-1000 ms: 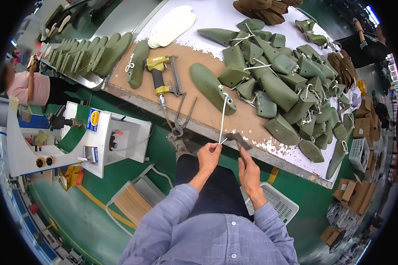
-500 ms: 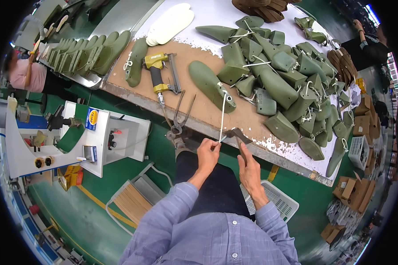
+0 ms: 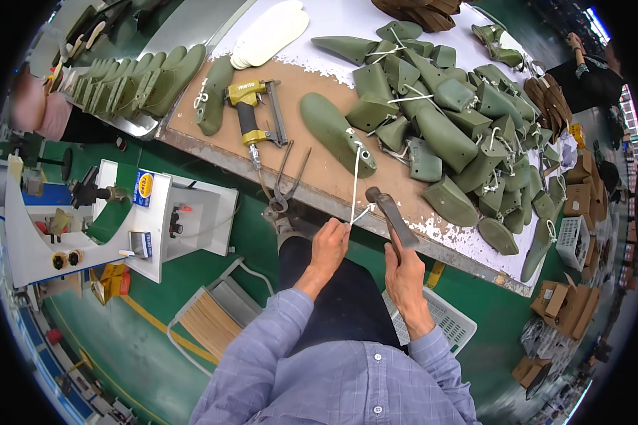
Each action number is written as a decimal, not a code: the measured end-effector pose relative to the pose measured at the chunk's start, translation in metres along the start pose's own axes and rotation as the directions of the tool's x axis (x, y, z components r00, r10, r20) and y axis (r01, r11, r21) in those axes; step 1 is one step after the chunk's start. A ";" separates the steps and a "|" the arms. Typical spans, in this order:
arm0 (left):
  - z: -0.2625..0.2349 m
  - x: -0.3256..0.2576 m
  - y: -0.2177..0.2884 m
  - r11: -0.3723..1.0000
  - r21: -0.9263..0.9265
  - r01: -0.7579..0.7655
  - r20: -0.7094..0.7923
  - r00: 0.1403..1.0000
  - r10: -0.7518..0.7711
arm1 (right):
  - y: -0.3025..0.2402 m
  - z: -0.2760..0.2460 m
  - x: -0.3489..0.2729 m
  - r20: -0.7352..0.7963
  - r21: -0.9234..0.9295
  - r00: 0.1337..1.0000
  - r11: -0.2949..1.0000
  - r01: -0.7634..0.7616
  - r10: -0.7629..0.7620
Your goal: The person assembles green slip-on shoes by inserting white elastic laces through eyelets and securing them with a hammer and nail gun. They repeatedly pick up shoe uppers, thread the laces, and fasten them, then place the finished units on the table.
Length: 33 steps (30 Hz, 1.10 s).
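A green shoe last (image 3: 327,127) lies near the front edge of the worktable, heel end toward me. From a hole in it, a white cord (image 3: 355,188) runs taut to my left hand (image 3: 329,248), whose closed fingers pinch it just off the table edge. A short cord end sticks out to the right of those fingers. My right hand (image 3: 405,280) is wrapped round a hammer (image 3: 392,218), its dark metal head pointing up over the table edge, apart from the cord. To the left lie a yellow-and-black staple gun (image 3: 248,117) and, beneath it, long-handled pincers (image 3: 285,188).
A heap of green shoe lasts (image 3: 446,127) with cords covers the table's right side. White insole sheets (image 3: 271,35) lie at the back. A white plastic basket (image 3: 443,319) stands below the table, a chair (image 3: 216,319) at left. Other people (image 3: 46,106) are at both sides.
The hammer has turned upright and moved away from my left fingers, so its head now shows clearly. My right hand has shifted slightly right. My left hand keeps its pinch on the cord.
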<state>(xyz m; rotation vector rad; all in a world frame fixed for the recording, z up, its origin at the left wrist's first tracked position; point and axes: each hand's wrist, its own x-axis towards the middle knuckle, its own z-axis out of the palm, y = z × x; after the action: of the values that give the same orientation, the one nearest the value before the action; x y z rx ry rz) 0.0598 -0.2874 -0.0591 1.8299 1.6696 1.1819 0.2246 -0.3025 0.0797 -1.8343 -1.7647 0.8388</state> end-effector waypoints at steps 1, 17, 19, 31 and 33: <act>0.000 0.002 0.003 1.000 -0.005 0.002 0.007 1.000 -0.002 | 0.008 0.008 -0.003 -0.009 0.000 1.000 1.000 0.000 0.000; 0.001 0.010 0.006 0.506 -0.285 0.814 0.340 0.579 -0.741 | 0.022 0.019 -0.018 -0.063 0.116 0.997 0.992 0.051 -0.044; 0.004 0.010 0.006 0.491 -0.293 0.820 0.355 0.570 -0.741 | 0.027 0.025 -0.015 -0.101 0.040 0.983 0.987 0.157 -0.152; 0.004 0.013 0.008 0.477 -0.285 0.831 0.386 0.555 -0.737 | 0.040 0.030 -0.015 -0.090 0.156 0.990 0.980 0.122 -0.109; 0.001 0.015 0.007 0.440 -0.285 0.852 0.416 0.523 -0.744 | 0.063 0.048 -0.014 0.028 -0.043 0.995 0.994 0.101 -0.100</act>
<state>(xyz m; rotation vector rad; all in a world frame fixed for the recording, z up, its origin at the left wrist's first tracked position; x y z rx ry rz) 0.0641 -0.2740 -0.0499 0.6260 1.6071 0.7596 0.2365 -0.3249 0.0034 -1.7537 -1.8890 0.7939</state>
